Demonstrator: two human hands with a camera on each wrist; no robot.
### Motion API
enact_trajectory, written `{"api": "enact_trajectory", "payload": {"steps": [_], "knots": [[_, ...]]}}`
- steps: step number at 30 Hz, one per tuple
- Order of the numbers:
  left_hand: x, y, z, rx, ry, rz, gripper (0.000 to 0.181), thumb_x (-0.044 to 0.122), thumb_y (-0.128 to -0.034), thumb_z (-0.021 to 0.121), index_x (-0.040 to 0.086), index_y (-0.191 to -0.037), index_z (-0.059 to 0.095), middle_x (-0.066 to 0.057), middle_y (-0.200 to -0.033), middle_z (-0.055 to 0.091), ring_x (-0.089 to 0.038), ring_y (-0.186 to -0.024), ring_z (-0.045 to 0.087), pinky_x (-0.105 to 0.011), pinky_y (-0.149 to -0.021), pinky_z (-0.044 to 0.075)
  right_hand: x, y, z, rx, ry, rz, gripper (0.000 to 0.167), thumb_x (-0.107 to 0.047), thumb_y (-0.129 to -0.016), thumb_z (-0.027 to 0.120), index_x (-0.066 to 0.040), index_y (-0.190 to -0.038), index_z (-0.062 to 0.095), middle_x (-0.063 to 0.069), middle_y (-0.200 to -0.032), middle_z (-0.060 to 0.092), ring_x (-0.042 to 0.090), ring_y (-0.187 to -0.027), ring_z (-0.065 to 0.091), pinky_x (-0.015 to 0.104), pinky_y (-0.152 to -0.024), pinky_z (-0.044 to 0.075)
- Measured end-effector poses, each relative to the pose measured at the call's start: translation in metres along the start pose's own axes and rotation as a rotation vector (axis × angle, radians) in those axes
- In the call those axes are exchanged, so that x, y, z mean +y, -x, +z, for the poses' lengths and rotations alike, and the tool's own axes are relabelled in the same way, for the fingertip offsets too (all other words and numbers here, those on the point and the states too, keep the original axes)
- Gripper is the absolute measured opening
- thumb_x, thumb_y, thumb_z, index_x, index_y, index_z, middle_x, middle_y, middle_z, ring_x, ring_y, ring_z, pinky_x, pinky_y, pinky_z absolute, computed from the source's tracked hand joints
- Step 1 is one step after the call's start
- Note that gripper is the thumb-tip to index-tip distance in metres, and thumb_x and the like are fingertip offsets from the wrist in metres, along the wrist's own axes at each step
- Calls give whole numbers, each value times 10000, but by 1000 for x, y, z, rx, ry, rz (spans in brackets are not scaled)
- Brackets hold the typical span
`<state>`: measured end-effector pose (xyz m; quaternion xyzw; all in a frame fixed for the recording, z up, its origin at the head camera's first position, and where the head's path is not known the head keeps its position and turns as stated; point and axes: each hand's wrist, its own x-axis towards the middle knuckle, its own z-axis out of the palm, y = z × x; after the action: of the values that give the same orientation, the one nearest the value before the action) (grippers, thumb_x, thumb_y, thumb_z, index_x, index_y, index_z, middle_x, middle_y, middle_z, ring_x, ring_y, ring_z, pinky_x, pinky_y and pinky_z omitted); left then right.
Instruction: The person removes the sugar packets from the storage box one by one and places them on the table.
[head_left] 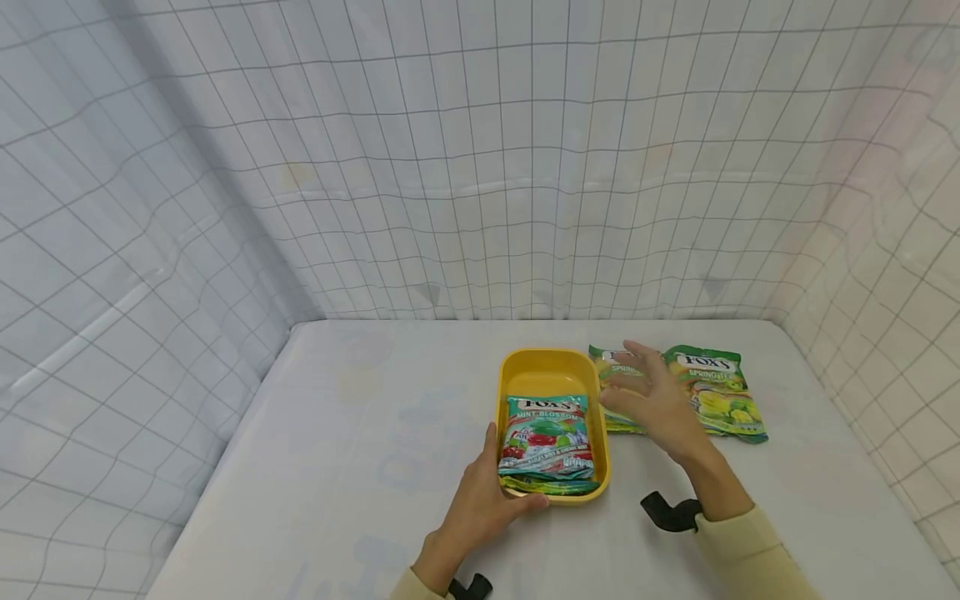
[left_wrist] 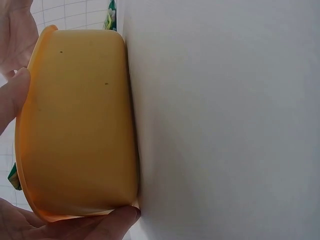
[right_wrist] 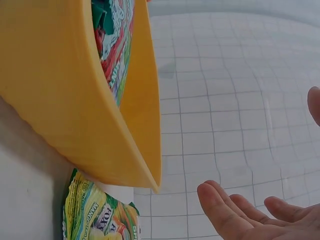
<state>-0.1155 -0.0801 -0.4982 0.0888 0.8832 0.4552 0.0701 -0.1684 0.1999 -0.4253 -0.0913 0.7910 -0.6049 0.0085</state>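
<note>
A yellow plastic tub [head_left: 545,377] with rounded corners stands on the white table. Inside lies a Fox's Mint Blossom candy bag [head_left: 546,437], covering most of a green-and-yellow bag [head_left: 551,487] at the near end. My left hand [head_left: 483,498] grips the tub at its near left corner, thumb along the near side and fingers along the left wall. Above the tub's right rim and the table, my right hand [head_left: 656,402] is raised with spread fingers and holds nothing. Behind it is a green Fox's candy bag [head_left: 609,367], partly hidden.
Another green Fox's Spring Tea bag [head_left: 716,393] lies to the right, beside the partly hidden one. White grid-patterned sheeting [head_left: 540,167] rises behind the white table [head_left: 360,433] and along both sides. A black wrist mount [head_left: 670,513] sticks out from the right wrist.
</note>
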Motion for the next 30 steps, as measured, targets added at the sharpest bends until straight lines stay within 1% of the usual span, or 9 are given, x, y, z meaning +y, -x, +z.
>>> {"api": "enact_trajectory", "payload": {"steps": [6,12,17,21,25,28,30], "knots": [[0,0,-1,-3,5,9,1280,533,-763,867,17,-1628,76,-162,-1489,498,-312,-1299,536,-523,-1073,426,-1,-2,10,-26,-19,8,897,-230,-939,753,-114,-1622,183,210,-1597,322,461,-1369,439,603,-997,469],[0,1,0,-10,8,-6,1273,526,-768,865,9,-1626,80,-183,-1515,467,-346,-1320,515,-544,-1077,414,1,-4,24,-46,8,29,939,-255,-915,787,-104,-1618,184,236,-1585,323,459,-1343,473,573,-980,494],[0,1,-1,-11,12,1,1272,522,-771,864,8,-1626,75,-181,-1519,464,-349,-1323,512,-544,-1080,412,4,-7,34,-59,46,50,991,-285,-897,812,-81,-1616,160,257,-1593,295,500,-1348,455,600,-1005,458],[0,1,-1,-10,4,7,1271,535,-773,857,1,-1624,79,-186,-1513,466,-358,-1311,517,-552,-1069,420,8,-6,43,-71,50,89,1016,-308,-887,823,-101,-1619,149,236,-1624,236,505,-1382,408,610,-1024,436],[0,1,-1,-5,-7,12,1269,551,-776,848,-6,-1623,86,-195,-1516,462,-371,-1310,517,-553,-1063,427,11,-6,50,-83,54,86,1044,-341,-882,826,-96,-1618,128,240,-1636,202,521,-1398,372,625,-1030,423],[0,1,-1,0,-13,24,1267,553,-779,846,-18,-1619,88,-200,-1507,470,-373,-1298,527,-554,-1052,437,12,-5,56,-85,63,88,1031,-315,-899,812,-68,-1618,115,258,-1634,196,539,-1405,343,639,-1038,407],[0,1,-1,4,-17,37,1270,551,-778,848,-29,-1614,89,-201,-1493,485,-369,-1282,540,-553,-1040,448,11,-5,60,-77,85,105,1002,-296,-912,799,-51,-1614,128,261,-1631,205,539,-1408,339,642,-1046,398]]}}
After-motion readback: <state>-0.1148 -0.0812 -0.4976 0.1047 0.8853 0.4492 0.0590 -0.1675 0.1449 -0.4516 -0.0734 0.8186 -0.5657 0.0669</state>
